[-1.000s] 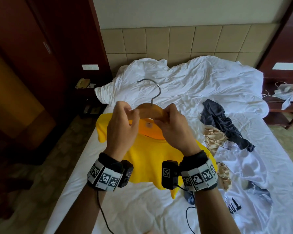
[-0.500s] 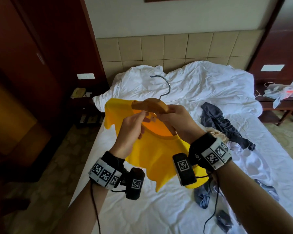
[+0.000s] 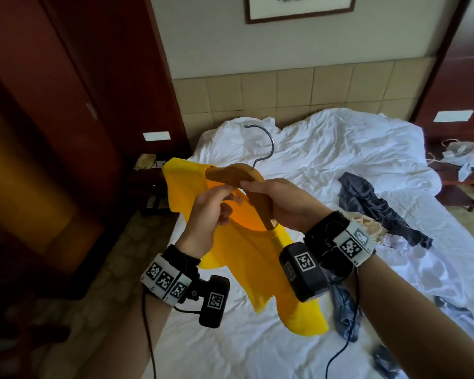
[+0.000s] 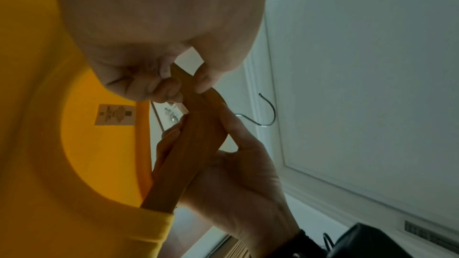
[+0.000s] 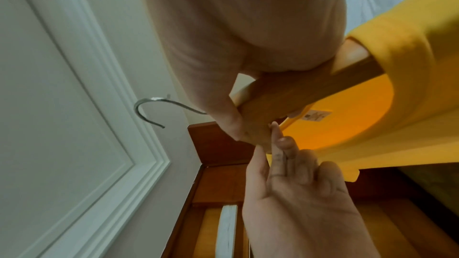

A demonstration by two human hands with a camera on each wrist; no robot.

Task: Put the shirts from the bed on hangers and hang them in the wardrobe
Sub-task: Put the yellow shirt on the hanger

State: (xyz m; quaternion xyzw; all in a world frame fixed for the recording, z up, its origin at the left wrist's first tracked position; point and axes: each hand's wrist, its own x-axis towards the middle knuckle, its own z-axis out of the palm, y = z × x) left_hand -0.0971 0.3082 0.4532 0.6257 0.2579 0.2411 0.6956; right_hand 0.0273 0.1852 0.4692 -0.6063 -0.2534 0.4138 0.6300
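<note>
A person is holding a yellow shirt (image 3: 253, 258) up above the bed (image 3: 326, 165), with a wooden hanger (image 3: 234, 173) partly threaded through its neck opening. The right hand (image 3: 282, 198) is gripping the hanger's near arm, thumb and fingers curled round the wood just below the metal hook (image 3: 263, 143). The left hand (image 3: 211, 212) is pinching at the hanger's middle beside the collar (whether cloth is also caught in the pinch cannot be told). One hanger arm is already sitting inside the far shoulder; the near arm is still showing bare wood at the collar. The shirt is looking light and limp, draping freely, so it will probably slide off unless both shoulders are seated. The stiff hanger, judged the better hold, is best taken near the hook. Other garments (image 3: 372, 203) are lying on the bed.
</note>
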